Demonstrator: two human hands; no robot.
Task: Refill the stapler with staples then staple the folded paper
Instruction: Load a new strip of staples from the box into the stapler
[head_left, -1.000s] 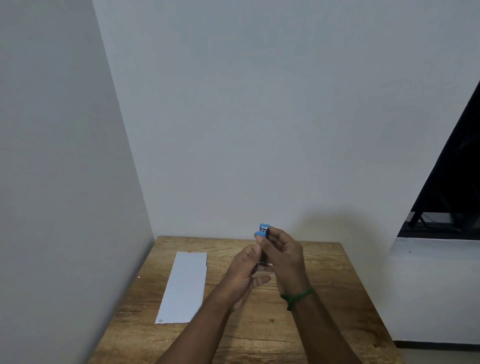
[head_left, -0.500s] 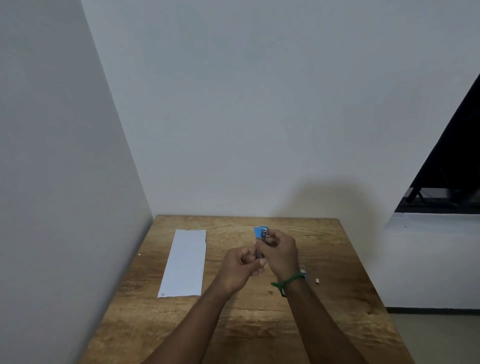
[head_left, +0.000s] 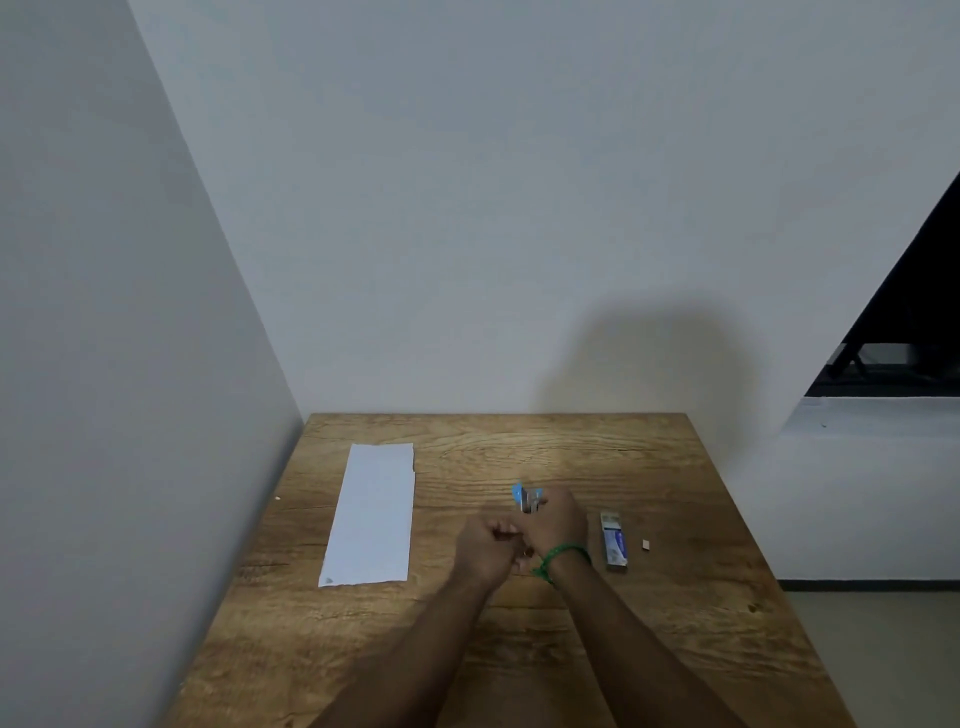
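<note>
A small blue stapler (head_left: 527, 498) sticks up out of my right hand (head_left: 558, 525), which grips it above the middle of the wooden table (head_left: 675, 623). Its blue top stands apart from the metal part. My left hand (head_left: 488, 551) is closed into a fist right beside the right one, touching the stapler's lower end; what it pinches is hidden. The folded white paper (head_left: 374, 514) lies flat on the table's left part. A staple box (head_left: 613, 541) lies just right of my right wrist.
A tiny pale scrap (head_left: 645, 544) lies right of the staple box. White walls close the table's left and far sides. The table's right edge drops to the floor, and a dark window opening (head_left: 914, 322) sits at the right.
Both hands have come down from chest height toward the table with the stapler. The view has tilted down, so the staple box and scrap show now.
</note>
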